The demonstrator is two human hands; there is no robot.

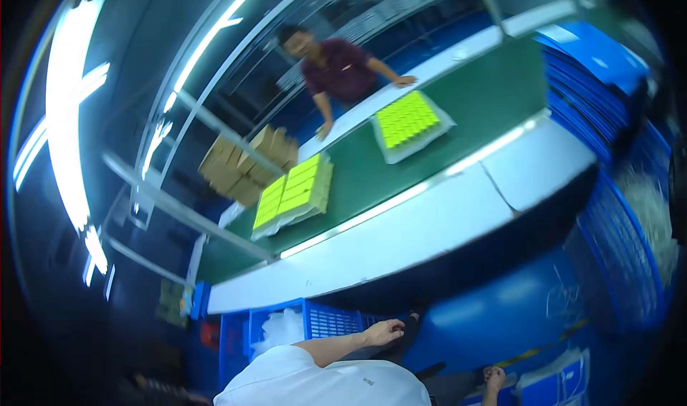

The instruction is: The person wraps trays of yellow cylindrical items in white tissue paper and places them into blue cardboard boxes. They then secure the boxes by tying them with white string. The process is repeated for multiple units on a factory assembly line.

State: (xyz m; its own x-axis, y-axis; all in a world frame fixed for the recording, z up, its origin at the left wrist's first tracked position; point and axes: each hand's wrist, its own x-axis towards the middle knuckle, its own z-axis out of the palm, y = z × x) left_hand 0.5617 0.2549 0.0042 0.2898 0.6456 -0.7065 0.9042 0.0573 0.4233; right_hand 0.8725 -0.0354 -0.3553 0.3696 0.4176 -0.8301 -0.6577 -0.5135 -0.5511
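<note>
My left hand (386,332) hangs in front of my body, its fingers loosely curled with nothing visible in them. It is nearest to the blue plastic crate (333,323) below the workbench edge. My right hand (494,377) is low on the right, its fingers curled in, and no held thing shows. Close beside it lie blue items in clear wrapping (554,384). On the green conveyor belt (494,94), beyond both hands, rest a left block of bright yellow-green pieces (292,191) and a right tray of them (408,122).
Across the belt a person (340,69) leans with both hands on its far edge. Cardboard boxes (247,164) are stacked at the left. White bags (283,327) fill a blue crate. Blue sheets (590,84) and blue crates (626,248) stand at the right. A white ledge (401,241) borders the belt.
</note>
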